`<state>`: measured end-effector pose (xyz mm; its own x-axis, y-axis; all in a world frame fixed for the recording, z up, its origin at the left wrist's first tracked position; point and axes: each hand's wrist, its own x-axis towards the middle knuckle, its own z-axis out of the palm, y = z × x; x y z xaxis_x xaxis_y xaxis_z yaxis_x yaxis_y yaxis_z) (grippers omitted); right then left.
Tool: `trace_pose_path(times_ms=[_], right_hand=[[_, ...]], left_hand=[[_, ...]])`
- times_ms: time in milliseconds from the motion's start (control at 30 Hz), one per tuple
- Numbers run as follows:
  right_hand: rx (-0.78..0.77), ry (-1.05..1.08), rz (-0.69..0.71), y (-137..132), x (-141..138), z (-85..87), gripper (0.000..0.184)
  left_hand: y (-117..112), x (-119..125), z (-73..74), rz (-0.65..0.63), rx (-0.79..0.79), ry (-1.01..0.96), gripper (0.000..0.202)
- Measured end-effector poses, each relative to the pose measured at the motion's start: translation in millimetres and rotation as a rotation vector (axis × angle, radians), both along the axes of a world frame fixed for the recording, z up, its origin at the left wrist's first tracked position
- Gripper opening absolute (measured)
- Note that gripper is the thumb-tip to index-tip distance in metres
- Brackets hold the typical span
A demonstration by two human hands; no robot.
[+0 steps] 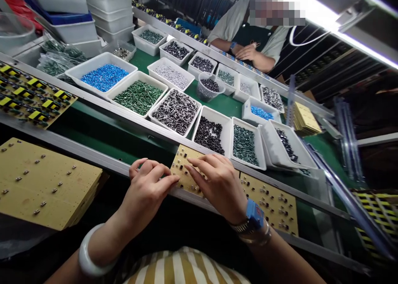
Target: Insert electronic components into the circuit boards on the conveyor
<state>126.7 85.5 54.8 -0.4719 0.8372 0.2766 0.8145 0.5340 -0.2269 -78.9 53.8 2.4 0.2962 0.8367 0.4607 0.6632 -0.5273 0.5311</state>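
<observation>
My left hand (151,186) is at the left edge of a tan circuit board (183,152), its fingers curled and the thumb tip by the board's edge. Anything in that pinch is too small to make out. Over the same board, my right hand (219,182) has its thumb and forefinger drawn close together. What they hold, if anything, I cannot make out. Small dark and silvery parts stand on the board, partly hidden by the right hand. A second circuit board (278,201) with similar parts lies to the right, under my right wrist, on the same rail.
Beyond the metal rail (124,128) stand white bins of small components: blue (104,77), green (139,96), black-and-white (177,111) and black (209,135). A stack of boards (46,184) is at left. Boards with yellow-topped parts (34,97) lie behind it. A co-worker (248,47) sits opposite.
</observation>
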Motion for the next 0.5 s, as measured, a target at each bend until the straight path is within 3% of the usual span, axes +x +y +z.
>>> trace_pose_path(times_ms=[167,500], right_hand=[[0.024,0.065,-0.053,-3,3,1.4,0.016],[0.029,0.060,-0.032,3,-1,8.2,0.015]], left_hand=[[2,-1,0.0,-0.032,-0.010,0.026,0.015],[2,-11,5.7,-0.034,0.075,0.083,0.027]])
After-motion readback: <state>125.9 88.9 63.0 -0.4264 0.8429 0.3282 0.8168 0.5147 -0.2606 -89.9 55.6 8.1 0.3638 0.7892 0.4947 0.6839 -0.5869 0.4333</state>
